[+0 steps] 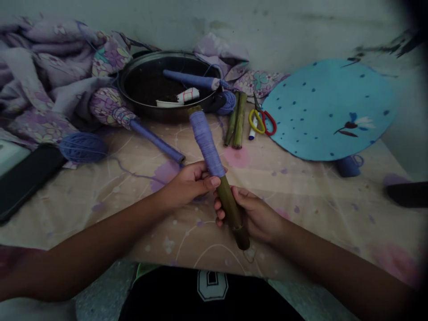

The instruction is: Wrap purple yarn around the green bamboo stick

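Observation:
A bamboo stick (228,203) slants in front of me over the cloth. Purple yarn (207,141) is wound in close turns around its upper part, and the lower part is bare. My left hand (197,180) pinches it at the lower edge of the winding, thumb on top. Lower down, my right hand (250,209) wraps its fingers around the bare bamboo. From a ball of purple yarn (83,148) at the left, a strand trails across the cloth toward my left hand. Another yarn-covered stick (157,140) with floral fabric at its end lies beyond my left hand.
A dark pan (133,100) at the back holds a wrapped stick (190,79). Right of it are bare bamboo sticks (239,120), scissors (261,120), a marker (253,129) and a blue oval board (321,111). Bunched floral fabric (40,67) and a black phone (31,180) lie left.

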Demonstrator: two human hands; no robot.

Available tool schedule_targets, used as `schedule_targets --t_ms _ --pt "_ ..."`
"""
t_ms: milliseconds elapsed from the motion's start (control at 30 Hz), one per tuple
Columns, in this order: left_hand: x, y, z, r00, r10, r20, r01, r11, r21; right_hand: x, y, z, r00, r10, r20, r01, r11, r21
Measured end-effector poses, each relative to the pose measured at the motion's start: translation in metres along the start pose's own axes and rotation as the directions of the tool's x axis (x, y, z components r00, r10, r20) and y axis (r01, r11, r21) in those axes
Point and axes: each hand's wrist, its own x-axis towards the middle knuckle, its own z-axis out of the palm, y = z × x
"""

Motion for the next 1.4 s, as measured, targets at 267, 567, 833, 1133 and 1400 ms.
schedule_targets --t_ms 267,567,833,1133,1400 --pt "0.0007 0.0001 -0.0013 0.994 0.011 -0.113 -0.004 0.998 0.066 -0.0026 -0.0024 0.0018 1.000 0.000 -0.017 0.001 1.000 0.016" --pt "0.0004 -0.0005 0.0008 0.994 0.011 -0.110 0.000 0.996 0.094 -0.0017 -0.0048 0.0011 0.997 0.074 -0.021 -0.073 0.996 0.056" --pt "0.0020 -0.0012 0.0041 1.000 0.002 -0.014 -0.001 0.999 0.043 -0.0030 -0.0050 -0.0023 0.998 0.020 0.056 -0.023 0.999 0.045" --pt "0.0004 -0.0035 0.0026 1.000 -0.029 -0.009 0.029 1.000 -0.003 -0.0013 -0.0020 -0.0007 0.999 -0.003 0.034 0.001 0.998 0.067" --pt "0.0013 -0.0025 0.0033 0.999 -0.048 0.008 0.048 0.998 0.037 -0.0014 -0.0018 -0.0001 1.000 -0.018 0.007 0.017 0.999 0.031"
